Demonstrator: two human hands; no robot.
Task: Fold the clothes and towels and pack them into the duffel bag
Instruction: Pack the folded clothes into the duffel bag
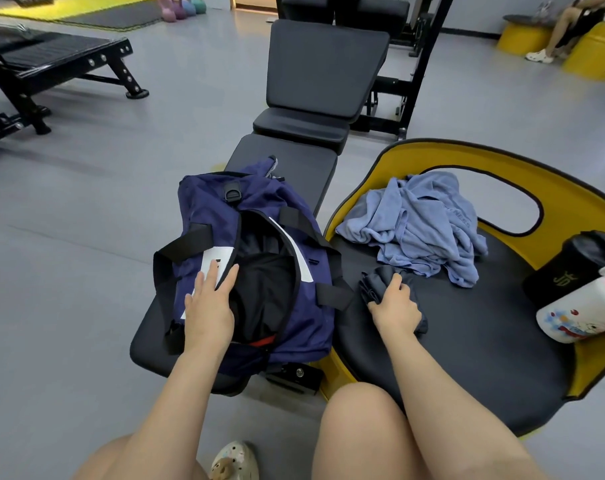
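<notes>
A person is sitting facing a gym bench (287, 161) with a navy duffel bag (259, 244) lying on it, its long axis running away from the viewer and its zipper mouth gaping open. The left hand (209, 306) is resting on the bag's near left edge, fingers straight and slightly spread, seemingly holding the opening wide. The right hand (396, 306) is gripping a small dark folded garment (380, 282) on a black and yellow seat (467, 323) just right of the bag. The opening is lying directly to the left of that hand, close by. A crumpled blue towel (418, 226) is waiting farther back on the seat, unfolded.
</notes>
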